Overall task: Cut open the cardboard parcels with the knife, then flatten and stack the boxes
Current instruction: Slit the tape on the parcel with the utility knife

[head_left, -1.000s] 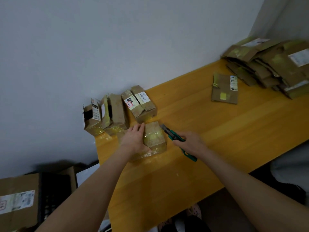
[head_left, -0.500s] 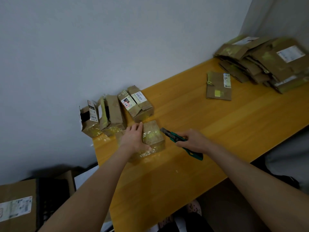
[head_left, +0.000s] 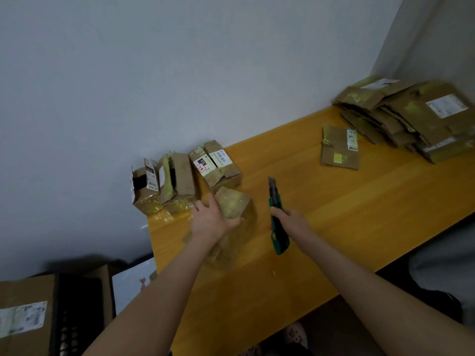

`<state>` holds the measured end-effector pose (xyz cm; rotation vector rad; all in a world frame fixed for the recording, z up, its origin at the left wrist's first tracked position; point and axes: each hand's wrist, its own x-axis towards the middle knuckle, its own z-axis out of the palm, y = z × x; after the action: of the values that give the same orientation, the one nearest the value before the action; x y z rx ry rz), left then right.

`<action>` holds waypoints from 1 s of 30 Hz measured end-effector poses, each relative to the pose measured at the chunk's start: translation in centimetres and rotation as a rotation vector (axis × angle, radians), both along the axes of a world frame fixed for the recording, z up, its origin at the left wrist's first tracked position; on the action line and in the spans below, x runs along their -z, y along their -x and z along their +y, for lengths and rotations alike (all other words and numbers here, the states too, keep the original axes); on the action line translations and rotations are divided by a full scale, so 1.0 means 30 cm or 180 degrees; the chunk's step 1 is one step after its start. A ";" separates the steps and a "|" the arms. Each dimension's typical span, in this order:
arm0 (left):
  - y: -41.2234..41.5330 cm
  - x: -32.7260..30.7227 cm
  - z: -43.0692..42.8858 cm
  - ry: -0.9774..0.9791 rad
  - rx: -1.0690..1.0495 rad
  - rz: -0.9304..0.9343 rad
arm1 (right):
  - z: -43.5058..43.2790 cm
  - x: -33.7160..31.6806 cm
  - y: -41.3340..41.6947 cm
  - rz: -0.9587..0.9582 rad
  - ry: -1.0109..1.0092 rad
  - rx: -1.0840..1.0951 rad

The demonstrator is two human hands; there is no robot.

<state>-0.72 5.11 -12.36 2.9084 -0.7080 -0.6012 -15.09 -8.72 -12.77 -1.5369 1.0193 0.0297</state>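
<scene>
**Parcel in the left hand, knife poised in the right**

Head view: the left hand (head_left: 213, 222) lies over a taped parcel (head_left: 237, 205) near the left end of the counter (head_left: 347, 227). Its grip is clamped on the parcel, fingers over the top and thumb on the near side. The parcel looks tipped up on an edge, though blur makes the angle hard to read. The right hand (head_left: 294, 222) has its grip closed round the green handle of the utility knife (head_left: 274, 199). The blade is out and points away from the person, just beside the parcel without touching it.

Behind the parcel, a row of small parcels (head_left: 213, 165) stands against the wall, and the leftmost gapes open. One flattened box (head_left: 339, 147) lies alone further right. A stack of flattened boxes (head_left: 411, 119) fills the far right corner. A large cardboard box (head_left: 25, 317) sits on the floor at lower left.

The cutting step seems to be in hand, with this parcel being set up for the blade. The next move calls for steadying the parcel flat, finding a taped seam and drawing the blade along it, with the left fingers kept off that line.
</scene>
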 end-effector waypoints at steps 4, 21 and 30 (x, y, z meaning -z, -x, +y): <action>0.051 0.008 0.021 0.0430 -0.0649 0.0169 | 0.090 -0.009 -0.120 -0.0114 -0.0730 0.0146; -0.098 -0.002 0.103 0.1374 -0.0978 0.0949 | 0.117 -0.033 -0.306 0.0027 0.0349 -0.0921; -0.067 0.038 0.111 0.1660 -0.1768 0.1610 | 0.063 -0.088 -0.224 0.0454 0.1373 -0.1594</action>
<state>1.30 8.44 -13.49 2.1792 0.0218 -0.8614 -8.38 -6.84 -10.14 -2.1842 0.7537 0.2883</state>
